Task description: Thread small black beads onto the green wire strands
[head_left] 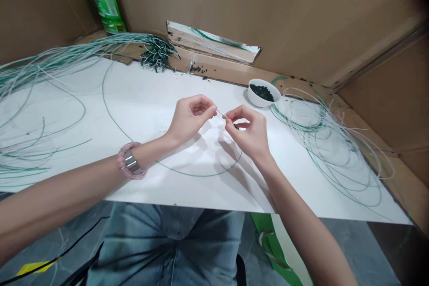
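Observation:
My left hand (195, 117), with a pink bead bracelet (131, 161) at its wrist, pinches one end of a short, light stretch of thin wire between thumb and forefinger. Just right of it, my right hand (247, 128) is closed on the same wire (221, 114). Small dark green pieces (236, 126) show between its fingers, too small to make out exactly. From below my right hand a thin green wire (201, 175) curves over the white tabletop (140, 192) and passes under my left forearm. Whether both stretches are one wire, I cannot tell.
Beyond my right hand stands a white bowl (254, 98) of small dark green pieces. Loose coiled wires (335, 143) lie at the right. A long wire bundle (83, 49) at the left ends in a dark green cluster (157, 53). Cardboard walls (284, 9) and a green bottle (107, 2) stand behind.

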The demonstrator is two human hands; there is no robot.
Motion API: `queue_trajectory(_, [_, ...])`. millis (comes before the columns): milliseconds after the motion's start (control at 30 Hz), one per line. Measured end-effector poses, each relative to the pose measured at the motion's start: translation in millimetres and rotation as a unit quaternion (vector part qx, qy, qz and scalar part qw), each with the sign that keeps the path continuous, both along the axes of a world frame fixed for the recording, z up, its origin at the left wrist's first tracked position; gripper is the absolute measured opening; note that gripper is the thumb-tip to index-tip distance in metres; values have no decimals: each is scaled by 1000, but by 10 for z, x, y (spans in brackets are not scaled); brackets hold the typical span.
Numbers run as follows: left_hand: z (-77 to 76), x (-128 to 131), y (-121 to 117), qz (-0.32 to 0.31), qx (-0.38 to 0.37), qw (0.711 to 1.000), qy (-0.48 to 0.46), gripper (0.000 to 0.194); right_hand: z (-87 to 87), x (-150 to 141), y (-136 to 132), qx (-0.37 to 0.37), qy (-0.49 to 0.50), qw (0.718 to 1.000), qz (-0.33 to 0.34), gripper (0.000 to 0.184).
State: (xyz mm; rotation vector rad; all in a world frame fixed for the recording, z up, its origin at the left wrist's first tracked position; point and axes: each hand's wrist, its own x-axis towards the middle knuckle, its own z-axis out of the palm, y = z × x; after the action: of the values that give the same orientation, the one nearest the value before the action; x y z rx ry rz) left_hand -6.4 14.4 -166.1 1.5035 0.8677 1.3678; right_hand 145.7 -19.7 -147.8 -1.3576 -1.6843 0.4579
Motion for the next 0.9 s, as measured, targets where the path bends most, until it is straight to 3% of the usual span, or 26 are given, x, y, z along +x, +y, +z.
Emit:
queue_trajectory(167, [-9,2,5,-24,-14,1000,11,9,3,7,30,-50,43,997,29,7])
queue_trajectory(500, [10,-14,12,-88,-57,994,22,15,-21,9,35,-2,91,994,61,11])
queue_trajectory(767, [-13,-2,-10,-68,-43,996,27,17,-36,7,59,-9,90,992,84,12])
queue_trajectory(900, [38,34,118,-55,-30,997,44,21,26,93,113,22,149,987,54,12])
